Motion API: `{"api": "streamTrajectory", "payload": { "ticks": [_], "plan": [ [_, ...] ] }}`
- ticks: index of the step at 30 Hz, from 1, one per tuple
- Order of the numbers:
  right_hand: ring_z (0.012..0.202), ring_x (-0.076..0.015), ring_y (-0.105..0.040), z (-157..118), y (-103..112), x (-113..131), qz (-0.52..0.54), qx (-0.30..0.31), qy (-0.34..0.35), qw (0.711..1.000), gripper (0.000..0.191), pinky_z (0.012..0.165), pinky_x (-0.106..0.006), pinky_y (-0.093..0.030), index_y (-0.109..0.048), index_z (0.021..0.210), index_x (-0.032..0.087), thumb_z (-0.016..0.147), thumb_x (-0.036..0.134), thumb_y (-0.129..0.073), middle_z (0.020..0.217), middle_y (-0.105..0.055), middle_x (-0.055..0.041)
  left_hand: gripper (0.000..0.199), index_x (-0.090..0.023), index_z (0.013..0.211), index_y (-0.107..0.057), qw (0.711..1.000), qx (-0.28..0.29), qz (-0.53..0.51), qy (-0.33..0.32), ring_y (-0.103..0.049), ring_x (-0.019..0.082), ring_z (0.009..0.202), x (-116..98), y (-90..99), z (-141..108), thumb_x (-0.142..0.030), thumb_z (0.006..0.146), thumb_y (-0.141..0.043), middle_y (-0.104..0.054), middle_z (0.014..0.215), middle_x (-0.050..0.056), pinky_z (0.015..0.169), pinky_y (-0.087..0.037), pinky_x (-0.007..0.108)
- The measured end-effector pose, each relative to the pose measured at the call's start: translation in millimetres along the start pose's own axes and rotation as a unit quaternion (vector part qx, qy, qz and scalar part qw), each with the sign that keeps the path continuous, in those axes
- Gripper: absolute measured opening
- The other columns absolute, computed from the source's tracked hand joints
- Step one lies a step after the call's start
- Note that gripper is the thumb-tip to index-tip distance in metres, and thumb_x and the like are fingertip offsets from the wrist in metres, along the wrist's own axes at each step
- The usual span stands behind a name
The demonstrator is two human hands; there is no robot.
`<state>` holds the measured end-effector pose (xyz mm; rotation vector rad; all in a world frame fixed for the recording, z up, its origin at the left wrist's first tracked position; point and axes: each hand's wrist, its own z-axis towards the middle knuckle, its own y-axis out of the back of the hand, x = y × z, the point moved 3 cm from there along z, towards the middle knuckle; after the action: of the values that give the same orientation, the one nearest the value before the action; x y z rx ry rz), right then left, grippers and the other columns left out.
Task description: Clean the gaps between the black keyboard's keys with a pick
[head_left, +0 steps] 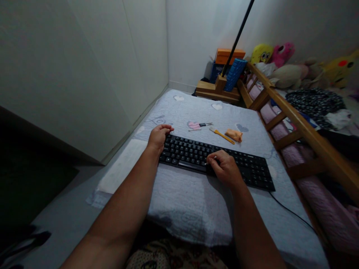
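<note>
A black keyboard (190,151) lies slightly slanted on a pale patterned cloth (179,201). At its upper left corner is my left hand (159,137), fingers pinched together; anything between them is too small to name. My right hand (223,166) rests over the middle keys, its fingers closed on a thin, whitish thing I cannot make out. Behind the keyboard lie a yellow-handled brush (223,136), a crumpled orange cloth (233,135), a small tool with a dark grip (203,124) and a thin stick (194,130).
A wooden bed rail (291,130) runs along the right, with plush toys (283,54) beyond it. A white cabinet (112,74) stands at the left. Behind the cloth are an orange box (228,56), a blue roller (235,74) and a black pole (238,37). The keyboard's cable (293,211) trails right.
</note>
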<state>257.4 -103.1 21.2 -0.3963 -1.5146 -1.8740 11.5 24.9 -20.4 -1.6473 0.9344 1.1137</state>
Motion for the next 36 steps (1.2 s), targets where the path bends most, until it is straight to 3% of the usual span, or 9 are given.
{"api": "streamTrajectory", "payload": {
  "ticks": [18,36],
  "plan": [
    [0.087,-0.0247,-0.064,3,-5,-3,0.017,-0.018,0.005,1.0,0.017,0.081,-0.04,-0.048,-0.072,0.083,0.022,0.09,0.022,-0.056,0.085,-0.073,-0.0074,0.013,-0.018,0.068,-0.063,1.0,-0.004,0.011,0.0,-0.065,0.017,0.077,-1,-0.6,-2,-0.008,0.061,-0.058,-0.069,0.071,0.003,0.088,-0.048,0.034],
    [0.086,-0.0238,-0.064,4,-12,-2,0.021,-0.023,0.02,0.999,0.018,0.079,-0.039,-0.047,-0.073,0.085,0.02,0.091,0.022,-0.055,0.085,-0.072,-0.0079,0.014,-0.017,0.069,-0.063,1.0,-0.003,0.002,0.01,-0.063,0.015,0.074,0,-0.8,-1,-0.007,0.062,-0.057,-0.068,0.07,0.002,0.085,-0.047,0.031]
  ]
}}
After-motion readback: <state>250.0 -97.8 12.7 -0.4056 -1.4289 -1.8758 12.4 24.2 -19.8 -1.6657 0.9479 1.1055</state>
